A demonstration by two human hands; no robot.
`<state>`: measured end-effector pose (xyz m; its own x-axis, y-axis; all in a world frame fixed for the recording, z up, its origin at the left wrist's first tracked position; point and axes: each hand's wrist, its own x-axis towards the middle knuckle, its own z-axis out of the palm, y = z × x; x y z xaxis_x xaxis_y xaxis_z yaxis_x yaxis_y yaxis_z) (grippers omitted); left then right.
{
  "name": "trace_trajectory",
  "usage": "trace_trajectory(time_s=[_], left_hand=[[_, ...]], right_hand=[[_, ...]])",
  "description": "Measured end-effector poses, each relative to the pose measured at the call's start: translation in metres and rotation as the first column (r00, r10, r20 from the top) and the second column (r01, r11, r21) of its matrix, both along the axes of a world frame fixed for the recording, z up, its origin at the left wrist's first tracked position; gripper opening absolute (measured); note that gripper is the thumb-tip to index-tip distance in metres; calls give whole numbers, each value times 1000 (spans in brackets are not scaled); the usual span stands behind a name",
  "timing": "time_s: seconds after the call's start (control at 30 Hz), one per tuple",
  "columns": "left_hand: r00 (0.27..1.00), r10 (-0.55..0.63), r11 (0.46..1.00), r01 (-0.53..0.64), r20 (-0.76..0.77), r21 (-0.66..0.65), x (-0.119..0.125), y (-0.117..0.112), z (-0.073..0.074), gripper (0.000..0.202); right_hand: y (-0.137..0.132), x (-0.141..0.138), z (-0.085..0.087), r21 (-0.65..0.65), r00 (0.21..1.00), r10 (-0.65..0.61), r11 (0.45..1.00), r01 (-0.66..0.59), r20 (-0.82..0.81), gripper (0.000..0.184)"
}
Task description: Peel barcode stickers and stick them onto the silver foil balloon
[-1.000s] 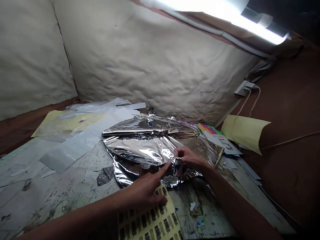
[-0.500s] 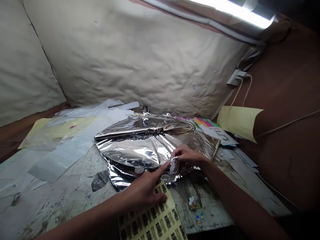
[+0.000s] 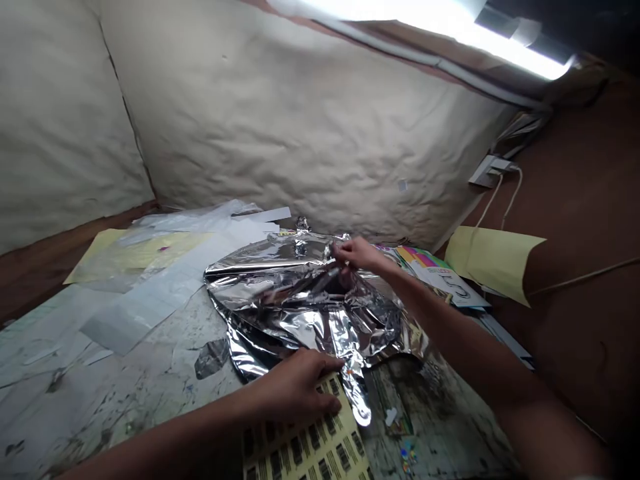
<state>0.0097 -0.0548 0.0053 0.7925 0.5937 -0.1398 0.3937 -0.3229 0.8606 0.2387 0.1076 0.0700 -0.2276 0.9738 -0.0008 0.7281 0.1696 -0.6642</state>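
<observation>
Several flat silver foil balloons (image 3: 280, 320) lie stacked on the worktable, creased and shiny. My right hand (image 3: 363, 255) is closed in a pinch on the top foil balloon near its far side, raising a fold of it. A narrow foil tail (image 3: 358, 393) points toward me at the near edge. My left hand (image 3: 300, 383) holds a yellow sheet of barcode stickers (image 3: 320, 443), its thumb lying over the top. Its index finger reaches the foil beside the tail; its other fingers are mostly hidden.
White and yellow paper sheets (image 3: 150, 283) with clear plastic spread over the left. At the back right lie colourful printed cards (image 3: 445, 277) showing a 5. A dark foil scrap (image 3: 211, 359) sits left of the balloons. A socket (image 3: 490, 170) with cables and yellow paper (image 3: 493, 260) hang at right.
My right hand has moved from the near edge to the far side, lifting and folding the foil. The tail now lies extended toward me. My left hand stays by the sticker sheet.
</observation>
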Motion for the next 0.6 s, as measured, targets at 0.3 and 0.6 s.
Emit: trace_trajectory(time_s=[0.3, 0.6], left_hand=[[999, -9, 1000, 9, 33, 2, -2, -1, -3, 44], [999, 17, 999, -16, 42, -31, -5, 1, -7, 36]], right_hand=[[139, -65, 27, 303, 952, -301, 913, 271, 56, 24], [133, -72, -42, 142, 986, -168, 976, 167, 1, 31]])
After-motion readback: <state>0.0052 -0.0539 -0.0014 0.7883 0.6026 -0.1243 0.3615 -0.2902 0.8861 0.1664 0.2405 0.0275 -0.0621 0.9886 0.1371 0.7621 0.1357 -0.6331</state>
